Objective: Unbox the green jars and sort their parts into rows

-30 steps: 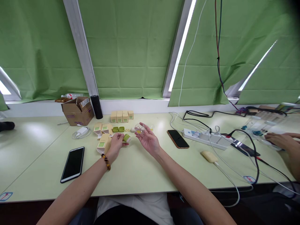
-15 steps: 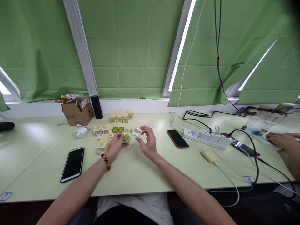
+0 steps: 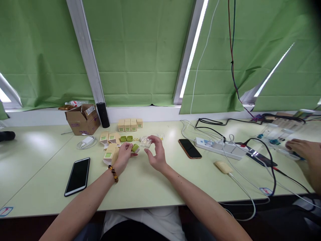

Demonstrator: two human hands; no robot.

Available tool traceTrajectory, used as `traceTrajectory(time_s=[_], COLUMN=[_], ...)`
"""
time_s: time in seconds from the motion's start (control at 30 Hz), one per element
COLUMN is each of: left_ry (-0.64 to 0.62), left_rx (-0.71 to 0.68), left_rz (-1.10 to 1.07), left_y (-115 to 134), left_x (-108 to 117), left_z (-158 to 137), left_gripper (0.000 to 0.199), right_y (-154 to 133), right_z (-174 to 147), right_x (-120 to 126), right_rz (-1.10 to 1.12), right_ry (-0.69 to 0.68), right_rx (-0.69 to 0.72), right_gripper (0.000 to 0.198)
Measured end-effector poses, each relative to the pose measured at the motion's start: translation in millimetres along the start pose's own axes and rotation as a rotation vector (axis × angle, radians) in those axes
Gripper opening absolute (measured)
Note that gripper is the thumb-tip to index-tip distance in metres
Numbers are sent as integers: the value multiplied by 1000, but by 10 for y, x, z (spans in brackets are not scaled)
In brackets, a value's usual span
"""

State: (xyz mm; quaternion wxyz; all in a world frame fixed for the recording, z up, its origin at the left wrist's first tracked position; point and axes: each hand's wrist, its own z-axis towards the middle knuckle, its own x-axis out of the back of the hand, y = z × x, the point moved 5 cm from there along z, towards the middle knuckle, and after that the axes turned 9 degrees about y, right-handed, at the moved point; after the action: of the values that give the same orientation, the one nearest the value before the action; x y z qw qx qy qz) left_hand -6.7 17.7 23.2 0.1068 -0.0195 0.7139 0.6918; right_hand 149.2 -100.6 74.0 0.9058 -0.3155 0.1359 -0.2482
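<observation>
My left hand (image 3: 124, 152) is closed on a small green container (image 3: 135, 148) with a pale edge, held just above the table. My right hand (image 3: 157, 154) has its thumb apart from its fingers. Clear plastic pieces (image 3: 145, 142) lie at its fingertips, and the index finger seems to touch them. Behind my left hand sit two open green cases (image 3: 126, 138), with a row of tiny pale pieces (image 3: 136, 139) beside them. Small opened tan boxes (image 3: 111, 154) with green labels stand left of my left hand, partly hidden by it.
Several closed tan boxes (image 3: 130, 125) line the back. A cardboard box (image 3: 83, 119) and a black cylinder (image 3: 103, 114) stand back left. Phones (image 3: 77, 176) (image 3: 190, 148) flank my arms. At right are a power strip (image 3: 220, 147), cables and another person's hand (image 3: 302, 149).
The thumb of my right hand has come away from the clear plastic pieces, which now sit lower and slightly left. My left hand stays in place with the green container.
</observation>
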Motion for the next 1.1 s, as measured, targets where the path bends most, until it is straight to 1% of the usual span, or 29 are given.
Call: traceTrajectory(time_s=[0.13,0.2,0.27,0.33,0.43,0.47,0.53,0.6,0.63,0.7,0.77,0.8,0.87,0.97,1.03,1.1], left_ry=[7,7,6,3,1,1,-7,-11,-9,-1,7,9,10,11,12,9], left_rx=[16,17,18,19,18,17,14,12,11,13,13,13,14,19,21,18], left_rz=[10,11,11,15,26,29,32,32,30,21,14,14,22,41,50,52], left_y=[0,7,17,25,31,31,29,26,25,24,26,29,33,32,28,22], left_x=[-3,-7,-10,-14,-14,-12,-11,-10,-8,-4,-3,-3,-5,-6,-7,-7], left_z=[3,2,-3,-10,-20,-23,-30,-34,-35,-34,-33,-32,-31,-28,-25,-21], left_gripper=[22,22,23,23,22,21,20,20,20,21,22,22,19,16,16,17], right_y=[240,362,449,502,541,549,550,523,496,436,424,452,562,766,862,916], right_z=[84,131,178,225,306,340,419,505,548,620,652,652,627,563,537,523], right_x=[-4,25,71,130,256,316,464,622,690,781,837,861,912,984,1009,1014], right_rz=[296,416,528,613,631,590,428,162,-14,-433,-784,-900,-1024,-1074,-1080,-1067], right_ry=[49,76,93,104,145,173,235,256,231,110,-24,-91,-205,-321,-356,-370], right_rx=[-363,-499,-593,-659,-702,-691,-630,-528,-463,-305,-191,-182,-247,-389,-410,-395], right_gripper=[57,56,54,53,53,55,60,56,51,39,39,39,39,41,43,44])
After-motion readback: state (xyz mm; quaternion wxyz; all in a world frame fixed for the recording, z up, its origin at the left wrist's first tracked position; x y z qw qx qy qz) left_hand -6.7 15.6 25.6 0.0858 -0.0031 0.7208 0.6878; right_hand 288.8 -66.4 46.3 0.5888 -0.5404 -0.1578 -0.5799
